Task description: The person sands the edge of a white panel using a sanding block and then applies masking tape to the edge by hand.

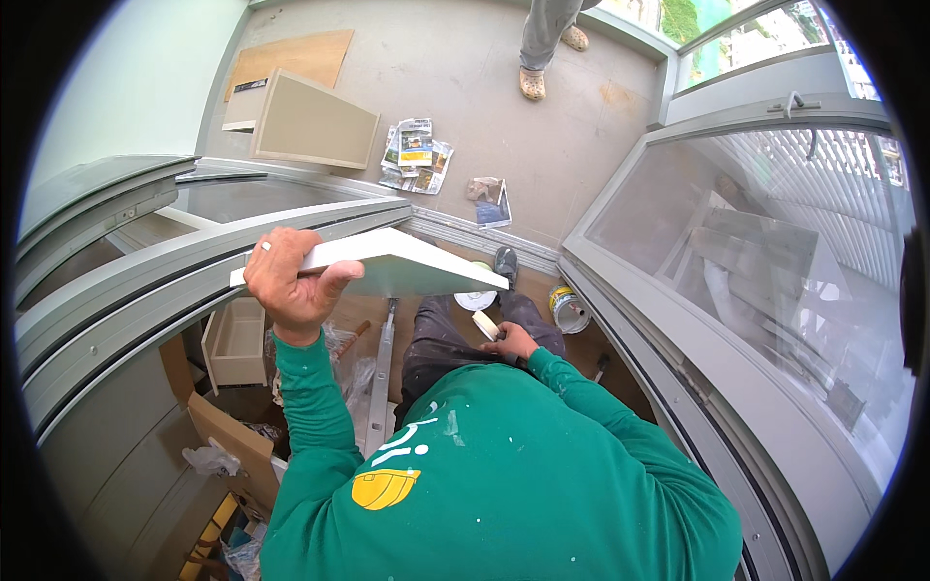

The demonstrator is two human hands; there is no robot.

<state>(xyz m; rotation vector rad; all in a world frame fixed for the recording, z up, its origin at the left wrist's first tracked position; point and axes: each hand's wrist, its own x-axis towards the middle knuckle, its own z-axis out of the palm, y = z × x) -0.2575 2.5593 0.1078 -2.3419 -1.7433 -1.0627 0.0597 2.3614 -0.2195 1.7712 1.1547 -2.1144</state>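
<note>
The board (426, 271) is flat and white, with a bright, straight edge and a broad face that looks faintly green in shadow. It is held up at a tilt in front of the person's chest, its far right corner coming to a point. The left hand (291, 281) grips the board's left end, thumb on the near side. Below and right of the board, the right hand (513, 341) is closed around a brush (485, 324) with cream bristles, apart from the board.

Under the board's right end is a white round tub (475, 299), partly hidden; farther right of the board stands an open tin (568, 308). Below the board's left part, a long metal bar (382, 368) lies near a pale drawer (237, 344).

Beyond the board runs a metal door track (484, 235), then a grey floor (465, 58) with loose printed papers (417, 155), a beige cabinet piece (320, 118) and a wooden sheet (305, 53). Farther off, another person's legs (544, 44) end in pale clogs. A glass door (746, 252) stands right of the board, and grey window frames (174, 276) curve past its left end.
</note>
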